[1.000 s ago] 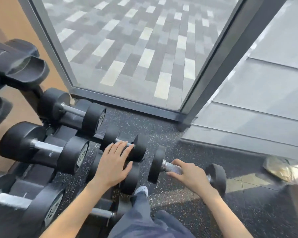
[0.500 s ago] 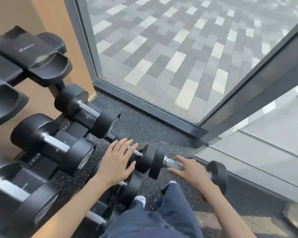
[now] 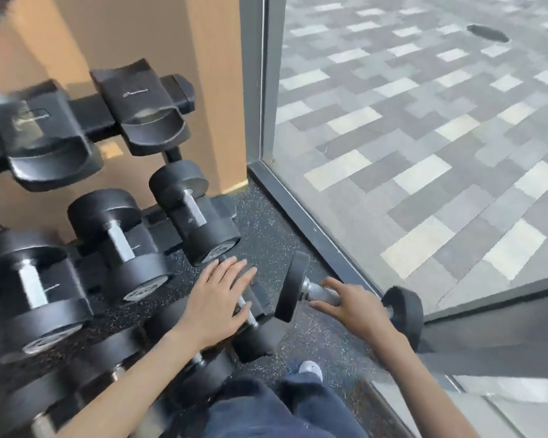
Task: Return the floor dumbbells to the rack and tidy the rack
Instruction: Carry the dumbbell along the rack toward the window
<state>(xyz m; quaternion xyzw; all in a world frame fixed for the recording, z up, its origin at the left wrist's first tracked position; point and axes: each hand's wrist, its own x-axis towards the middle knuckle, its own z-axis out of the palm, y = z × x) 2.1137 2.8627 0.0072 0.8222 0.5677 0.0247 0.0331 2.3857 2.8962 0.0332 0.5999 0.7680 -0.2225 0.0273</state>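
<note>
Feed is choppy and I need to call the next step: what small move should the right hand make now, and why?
Probably close the right hand around the floor dumbbell's metal handle. Its fingers lie spread on the bar, not yet wrapped, so a lift would slip. The left hand rests flat on another small dumbbell by the rack, whose top cradles are free.

matt black rubber-look dumbbell heads, shiny metal handle, rough speckled floor.

Six dumbbells, two empty cradles, two hands.
</note>
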